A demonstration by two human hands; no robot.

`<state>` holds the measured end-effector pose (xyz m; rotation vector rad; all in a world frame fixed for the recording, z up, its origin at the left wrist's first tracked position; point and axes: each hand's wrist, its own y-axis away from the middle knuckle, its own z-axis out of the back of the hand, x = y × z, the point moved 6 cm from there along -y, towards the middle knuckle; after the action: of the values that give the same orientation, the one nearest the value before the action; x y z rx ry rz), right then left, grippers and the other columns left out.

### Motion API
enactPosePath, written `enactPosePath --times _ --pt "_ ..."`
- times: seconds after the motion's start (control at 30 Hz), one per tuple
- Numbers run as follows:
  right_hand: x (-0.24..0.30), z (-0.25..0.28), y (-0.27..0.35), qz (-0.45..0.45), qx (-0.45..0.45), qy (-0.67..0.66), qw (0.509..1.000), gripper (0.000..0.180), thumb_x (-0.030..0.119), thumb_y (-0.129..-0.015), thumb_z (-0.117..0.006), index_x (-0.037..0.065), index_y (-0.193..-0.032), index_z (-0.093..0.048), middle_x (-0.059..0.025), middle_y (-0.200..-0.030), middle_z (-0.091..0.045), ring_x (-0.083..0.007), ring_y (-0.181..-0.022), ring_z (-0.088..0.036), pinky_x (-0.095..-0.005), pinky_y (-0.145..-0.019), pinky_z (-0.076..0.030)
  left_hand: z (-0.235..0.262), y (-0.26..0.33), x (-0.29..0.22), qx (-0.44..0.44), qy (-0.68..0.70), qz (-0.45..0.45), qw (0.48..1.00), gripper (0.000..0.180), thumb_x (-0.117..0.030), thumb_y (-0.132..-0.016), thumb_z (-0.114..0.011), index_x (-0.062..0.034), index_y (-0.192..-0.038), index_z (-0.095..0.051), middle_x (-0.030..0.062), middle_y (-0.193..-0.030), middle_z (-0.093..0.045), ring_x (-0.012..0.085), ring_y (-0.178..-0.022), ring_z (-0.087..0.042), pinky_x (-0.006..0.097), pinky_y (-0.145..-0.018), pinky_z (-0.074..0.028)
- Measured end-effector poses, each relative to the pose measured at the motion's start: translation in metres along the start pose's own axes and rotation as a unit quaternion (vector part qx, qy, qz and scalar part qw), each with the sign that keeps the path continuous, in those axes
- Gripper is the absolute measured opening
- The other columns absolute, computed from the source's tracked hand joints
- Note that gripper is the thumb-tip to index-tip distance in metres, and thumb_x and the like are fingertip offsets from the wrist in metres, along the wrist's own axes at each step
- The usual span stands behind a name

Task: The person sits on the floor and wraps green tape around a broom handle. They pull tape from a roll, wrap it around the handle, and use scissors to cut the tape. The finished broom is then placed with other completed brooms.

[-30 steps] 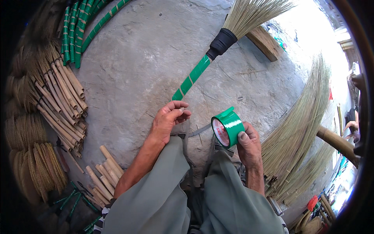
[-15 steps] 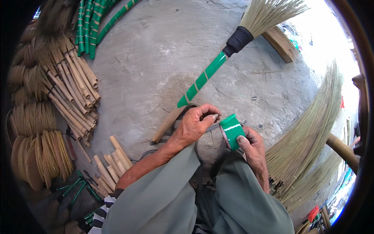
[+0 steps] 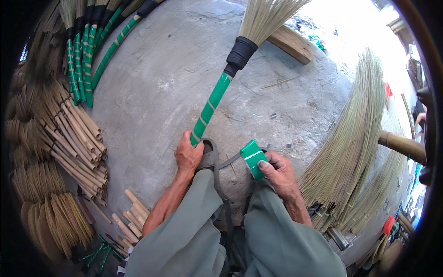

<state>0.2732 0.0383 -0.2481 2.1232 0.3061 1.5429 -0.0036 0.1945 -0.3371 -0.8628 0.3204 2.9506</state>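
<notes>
My left hand (image 3: 187, 154) is closed around the lower end of a broom (image 3: 211, 104). Its handle is wrapped in green tape with narrow bare stripes, and a black band (image 3: 241, 53) binds the neck below the pale bristles, which point away from me. The hand hides the handle's end, beside a dark grey sandal (image 3: 210, 159). In my right hand (image 3: 282, 175) is a roll of shiny green tape (image 3: 253, 156), pinched between thumb and fingers above my right knee. Tape roll and broom are apart.
Finished green-handled brooms (image 3: 87, 60) lie at the far left, with bundles of bare-handled ones (image 3: 78, 134) nearer. Cut bamboo pieces (image 3: 134, 212) lie by my left arm. Loose straw (image 3: 344, 147) spreads on the right near a bamboo pole (image 3: 401, 147). A wood block (image 3: 290, 45) sits beyond the broom.
My left hand has moved left from near the tape and taken hold of the broom handle's lower end. My right hand still holds the tape roll. The whole view has shifted.
</notes>
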Motion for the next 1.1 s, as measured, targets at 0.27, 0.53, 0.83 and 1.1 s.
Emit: enactPosePath --times 0.27,0.53,0.83,1.1 --pt "-0.005 0.013 0.002 -0.017 -0.025 -0.011 0.999 0.033 0.038 -0.107 -0.074 0.006 -0.1 -0.07 0.0046 -0.088 -0.064 -0.0059 -0.083 -0.055 -0.0266 -0.073 -0.047 0.004 0.001 -0.057 0.085 0.059 -0.012 0.995 0.049 -0.023 -0.088 -0.073 -0.0058 -0.133 -0.063 0.0264 -0.102 -0.073 0.0469 -0.095 -0.073 0.056 -0.082 -0.055" --pt "0.015 0.028 -0.007 0.05 -0.071 -0.032 0.996 0.033 0.038 -0.107 -0.074 0.005 -0.102 -0.07 0.001 -0.092 -0.069 -0.0076 -0.085 -0.06 -0.0282 -0.077 -0.051 -0.049 -0.067 -0.127 0.154 0.071 -0.078 0.982 0.055 -0.032 -0.09 -0.075 -0.0054 -0.136 -0.062 0.0273 -0.107 -0.075 0.0499 -0.1 -0.072 0.058 -0.088 -0.055" --pt "0.025 0.033 -0.006 0.078 -0.073 -0.06 0.992 0.034 0.038 -0.108 -0.072 0.004 -0.107 -0.071 -0.0013 -0.098 -0.072 -0.009 -0.091 -0.064 -0.0286 -0.083 -0.053 -0.054 -0.06 -0.144 0.123 0.129 -0.138 0.974 0.063 -0.025 -0.093 -0.077 -0.0005 -0.145 -0.054 0.0278 -0.129 -0.068 0.0444 -0.117 -0.069 0.052 -0.1 -0.055" --pt "0.014 0.033 -0.01 0.065 -0.074 -0.048 0.994 0.032 0.037 -0.108 -0.071 0.005 -0.102 -0.07 0.0019 -0.092 -0.067 -0.0071 -0.087 -0.058 -0.0275 -0.078 -0.049 -0.011 -0.028 -0.137 0.047 0.206 -0.162 0.964 0.056 -0.009 -0.089 -0.077 -0.0016 -0.142 -0.058 0.0217 -0.127 -0.066 0.0384 -0.118 -0.067 0.046 -0.104 -0.054"
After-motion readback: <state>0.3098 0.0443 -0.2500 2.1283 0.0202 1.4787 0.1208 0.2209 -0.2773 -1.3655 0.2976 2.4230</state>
